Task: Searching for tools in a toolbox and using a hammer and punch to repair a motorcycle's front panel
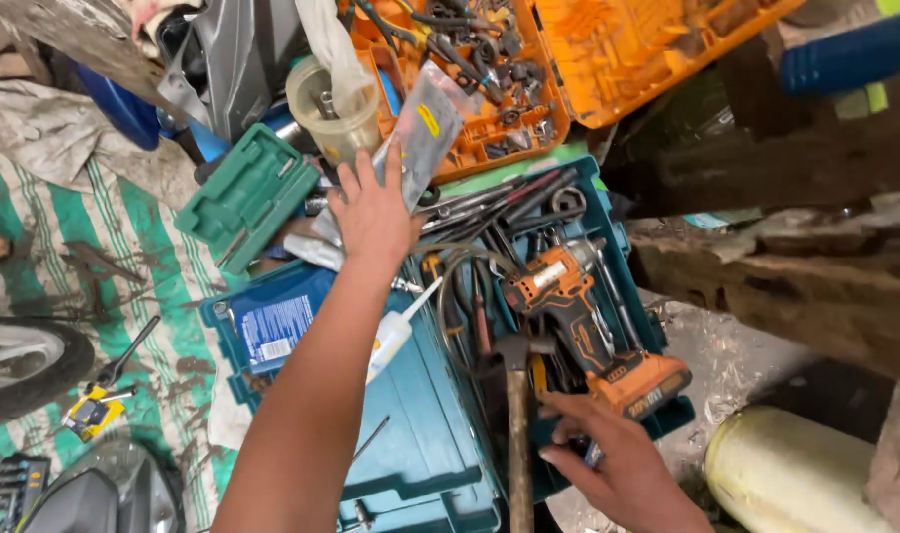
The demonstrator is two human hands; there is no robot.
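The person's left hand (pixel 373 209) stretches out across the clutter with its fingers spread and slightly lifted, the fingertips touching the lower edge of a flat clear plastic bag with a yellow label (pixel 425 133), which lies tilted between a cloudy round plastic tub (pixel 331 109) and an open orange plastic case full of sockets and bits (pixel 499 99). Nothing is pinched in that hand; it rests open over the pile. Just to its left lies a small green moulded tool case (pixel 247 195), shut and lying at an angle. The right hand (pixel 623 464) sits low at the near edge of an open teal plastic toolbox (pixel 440 434), fingers curled loosely and fingertips pressing down near the orange battery base of an orange and black cordless drill (pixel 588 316), which lies on its side among wrenches and loose tools in the box. I cannot tell whether those fingers grip anything. A wooden-handled hammer (pixel 518 415) stands just beside that hand, head up toward the drill. A white squeeze tube with a pointed nozzle (pixel 395 331) lies beside the left forearm on the toolbox lid. Off to the left, a black tyre (pixel 25 365) rests on a green and white striped sheet (pixel 124 257).
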